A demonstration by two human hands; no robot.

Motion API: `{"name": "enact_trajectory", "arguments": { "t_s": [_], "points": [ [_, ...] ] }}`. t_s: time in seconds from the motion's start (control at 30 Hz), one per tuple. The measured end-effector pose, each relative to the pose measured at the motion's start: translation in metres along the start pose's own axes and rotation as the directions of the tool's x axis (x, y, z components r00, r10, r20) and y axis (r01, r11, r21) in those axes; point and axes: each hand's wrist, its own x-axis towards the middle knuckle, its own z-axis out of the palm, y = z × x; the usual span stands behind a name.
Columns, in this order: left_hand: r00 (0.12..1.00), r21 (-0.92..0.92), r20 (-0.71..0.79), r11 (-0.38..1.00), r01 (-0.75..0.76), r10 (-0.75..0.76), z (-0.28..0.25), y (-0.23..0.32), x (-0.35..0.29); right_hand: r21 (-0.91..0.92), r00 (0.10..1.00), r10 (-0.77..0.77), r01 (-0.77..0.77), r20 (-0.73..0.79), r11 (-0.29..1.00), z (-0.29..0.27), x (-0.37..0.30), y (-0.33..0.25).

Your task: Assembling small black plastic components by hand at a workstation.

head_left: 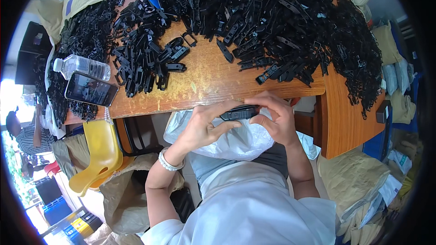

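Between my two hands, just off the near edge of the table, is a small elongated black plastic part (238,113). My left hand (208,122) grips its left end between thumb and fingers. At the other end, the thumb and fingertips of my right hand (275,117) close on the same part. Its exact kind does not show. Below the hands, a whitish translucent plastic bag (236,141) lies open over my lap. On the table (200,77) ahead, a large heap of black plastic parts (281,22) spreads to the right, with a smaller pile of black parts (143,59) to the left.
A clear plastic bottle (86,67) and a phone (91,90) rest at the table's left side. A yellow chair (101,149) stands left, beside an open brown paper sack (125,199). More sacks (352,177) lie at right. A person (34,129) is at far left.
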Motion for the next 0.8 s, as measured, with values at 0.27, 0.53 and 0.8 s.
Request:
{"name": "enact_trajectory", "arguments": {
  "t_s": [0.27,0.53,0.8],
  "points": [
    [0.947,0.542,-0.283,0.840,0.030,0.149,-0.060,-0.043,0.071,-0.143,0.999,0.023,-0.018,0.031,0.990,0.007,-0.017,0.012],
    [1.000,0.821,0.011,0.571,0.004,-0.023,-0.101,-0.081,0.114,-0.165,0.969,0.181,-0.208,-0.168,0.964,-0.036,-0.038,0.010],
    [0.969,0.653,-0.185,0.758,-0.002,0.162,-0.076,-0.059,0.101,-0.680,0.702,-0.205,-0.506,-0.682,0.530,-0.145,-0.030,0.047]
  ]
}}
